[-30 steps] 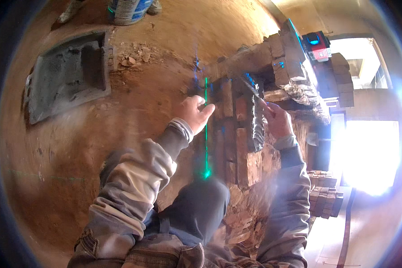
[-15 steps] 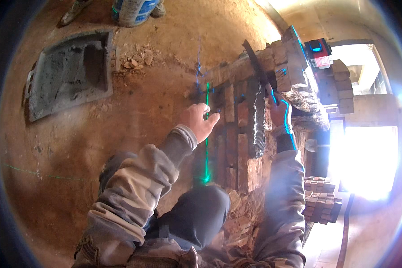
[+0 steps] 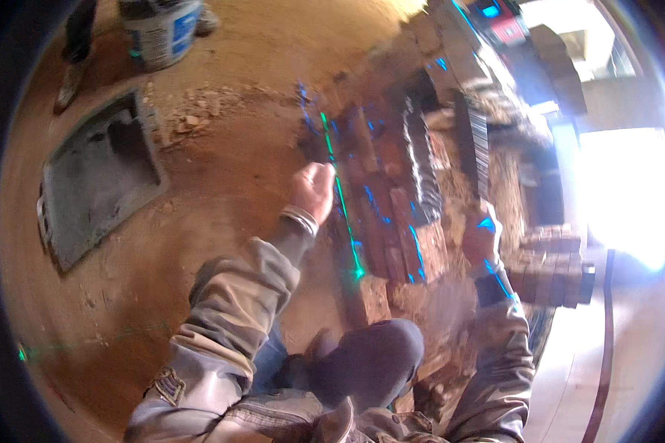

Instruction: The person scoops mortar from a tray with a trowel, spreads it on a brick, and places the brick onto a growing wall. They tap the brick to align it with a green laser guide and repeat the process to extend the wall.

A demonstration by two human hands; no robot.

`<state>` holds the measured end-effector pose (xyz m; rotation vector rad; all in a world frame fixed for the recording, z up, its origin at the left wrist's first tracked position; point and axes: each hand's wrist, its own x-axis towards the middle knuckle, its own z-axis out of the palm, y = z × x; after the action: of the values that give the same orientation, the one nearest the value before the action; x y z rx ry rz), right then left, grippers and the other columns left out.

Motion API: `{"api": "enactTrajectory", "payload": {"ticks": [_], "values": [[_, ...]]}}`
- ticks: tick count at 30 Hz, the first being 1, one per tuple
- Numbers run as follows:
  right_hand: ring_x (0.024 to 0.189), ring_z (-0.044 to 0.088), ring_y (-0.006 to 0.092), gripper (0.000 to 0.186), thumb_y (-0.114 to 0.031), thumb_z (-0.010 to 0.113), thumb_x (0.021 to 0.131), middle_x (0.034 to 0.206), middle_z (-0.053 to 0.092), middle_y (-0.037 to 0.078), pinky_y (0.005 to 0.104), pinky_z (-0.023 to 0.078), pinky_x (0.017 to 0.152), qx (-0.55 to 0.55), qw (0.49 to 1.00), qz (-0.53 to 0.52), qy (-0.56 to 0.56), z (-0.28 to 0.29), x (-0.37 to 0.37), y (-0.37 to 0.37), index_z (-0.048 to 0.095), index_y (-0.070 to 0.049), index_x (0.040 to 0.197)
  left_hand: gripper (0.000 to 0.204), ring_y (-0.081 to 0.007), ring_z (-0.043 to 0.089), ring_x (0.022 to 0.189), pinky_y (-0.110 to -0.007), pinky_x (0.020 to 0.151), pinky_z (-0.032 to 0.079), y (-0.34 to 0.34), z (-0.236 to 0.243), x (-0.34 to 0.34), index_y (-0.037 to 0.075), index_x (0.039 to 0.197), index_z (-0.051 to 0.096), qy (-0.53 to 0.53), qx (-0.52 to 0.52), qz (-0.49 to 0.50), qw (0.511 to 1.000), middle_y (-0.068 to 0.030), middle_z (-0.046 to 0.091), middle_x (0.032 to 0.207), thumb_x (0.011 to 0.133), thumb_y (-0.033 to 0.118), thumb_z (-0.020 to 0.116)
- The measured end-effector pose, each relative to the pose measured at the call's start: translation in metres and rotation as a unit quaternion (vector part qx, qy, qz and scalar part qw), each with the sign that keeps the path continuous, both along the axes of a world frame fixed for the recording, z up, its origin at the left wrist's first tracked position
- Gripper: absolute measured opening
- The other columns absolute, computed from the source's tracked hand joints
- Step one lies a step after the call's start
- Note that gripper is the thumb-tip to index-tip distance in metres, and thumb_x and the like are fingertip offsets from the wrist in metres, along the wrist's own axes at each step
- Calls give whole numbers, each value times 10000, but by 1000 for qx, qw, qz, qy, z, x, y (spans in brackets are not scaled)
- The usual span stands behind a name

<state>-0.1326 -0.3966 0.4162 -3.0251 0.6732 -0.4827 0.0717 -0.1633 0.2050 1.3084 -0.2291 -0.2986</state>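
I am crouched over a low wall of red bricks (image 3: 391, 184), and the picture is blurred by motion. My left hand (image 3: 314, 190) rests with curled fingers against the wall's left face, beside a green laser line (image 3: 341, 210), and holds nothing that I can see. My right hand (image 3: 482, 235) is on the wall's right side, gripping a dark trowel (image 3: 477, 144) whose blade points away from me along the top of the bricks. My knee (image 3: 369, 362) is just below the wall's near end.
A grey mortar tray (image 3: 100, 177) lies on the dirt floor to the left, with rubble (image 3: 192, 111) beyond it. A bucket (image 3: 162, 29) and another person's foot (image 3: 72, 70) are at the top left. Stacked bricks (image 3: 554, 266) sit at the right, by a bright opening.
My right hand has drawn back toward me along the wall with the trowel. My left hand has dropped slightly down the wall's face. The view has tilted and blurred.
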Motion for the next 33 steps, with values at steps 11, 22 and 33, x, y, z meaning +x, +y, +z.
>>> {"api": "enactTrajectory", "payload": {"ticks": [11, 22, 33], "values": [[661, 396, 43, 257, -251, 557, 1030, 692, 460, -53, 273, 358, 540, 124, 972, -121, -160, 30, -79, 30, 627, -18, 945, 283, -109, 629, 725, -297, 685, 509, 2, 24, -21, 16, 868, 701, -46, 52, 60, 996, -29, 718, 789, 974, 278, 680], [724, 575, 156, 234, -201, 679, 926, 801, 651, 26, 345, 461, 647, 312, 824, -413, -229, -78, -406, 6, 686, 10, 1028, 167, -110, 567, 760, -261, 684, 487, 36, 72, -141, -6, 1108, 686, -346, 167, -96, 918, -42, 675, 908, 1016, 86, 582], [787, 673, 386, 651, -602, 730, 818, 821, 690, 231, 479, 506, 720, 143, 738, -652, 100, -163, -750, -36, 699, 42, 911, 234, -286, 654, 928, -365, 853, 522, -41, 47, -281, -24, 1112, 656, -465, 217, -420, 749, -166, 664, 1002, 912, -76, 547]]}}
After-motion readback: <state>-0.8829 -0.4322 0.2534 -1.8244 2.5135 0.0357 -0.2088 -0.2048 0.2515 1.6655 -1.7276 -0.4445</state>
